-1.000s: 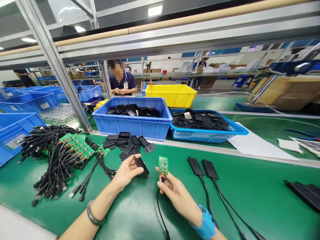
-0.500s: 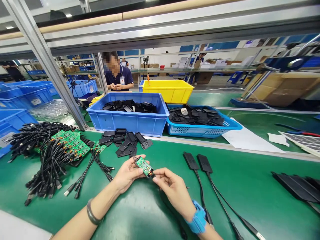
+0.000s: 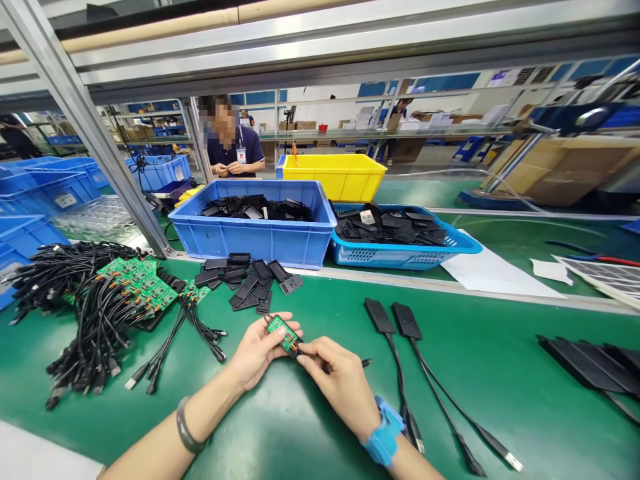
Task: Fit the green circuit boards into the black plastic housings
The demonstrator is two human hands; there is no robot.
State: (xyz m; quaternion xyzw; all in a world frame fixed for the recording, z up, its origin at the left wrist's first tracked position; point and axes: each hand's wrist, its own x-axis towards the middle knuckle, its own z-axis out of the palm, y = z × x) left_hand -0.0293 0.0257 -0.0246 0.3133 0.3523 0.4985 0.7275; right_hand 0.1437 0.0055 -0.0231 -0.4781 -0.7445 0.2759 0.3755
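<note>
My left hand is closed around a black plastic shell, with a small green circuit board lying in it. My right hand pinches the board's cable end and presses it against the shell. The board's black cable runs under my right hand; its plug tip shows just beyond it. Both hands hover low over the green mat. A pile of loose black shells lies just behind my hands.
A heap of cabled green boards lies at left. Two finished black units with cables rest at right. Behind stand a blue bin, a blue basket and a yellow bin. Black trays sit far right. A person works opposite.
The board, held upright and apart in my right hand a second ago, has been laid into the shell in my left hand. Both hands have come together.
</note>
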